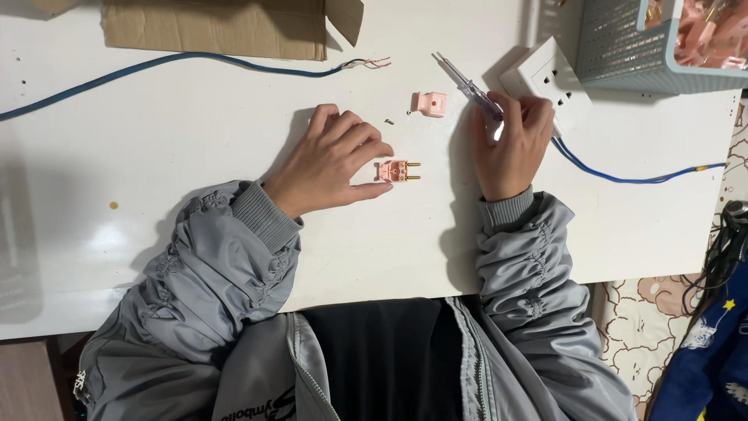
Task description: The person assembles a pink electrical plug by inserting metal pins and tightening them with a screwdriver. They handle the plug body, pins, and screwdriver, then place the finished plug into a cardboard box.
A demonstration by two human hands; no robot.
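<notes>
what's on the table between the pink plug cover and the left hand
In the head view, two small screws lie on the white table between the pink cover and left hand.

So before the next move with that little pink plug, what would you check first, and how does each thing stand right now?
1. Plug base steadied: ok, the left hand has its fingertips against it.
2. Screwdriver in grip: ok, the right hand holds its handle, tip pointing away.
3. Plug cover off and near: ok, it lies apart on the table.
4. Loose screws accounted for: cannot tell, two tiny dark bits lie by the cover.
5. Blue cable end stripped: ok, bare strands show at its tip.
6. Cable reaching the plug: not ok, it lies well apart.
</notes>
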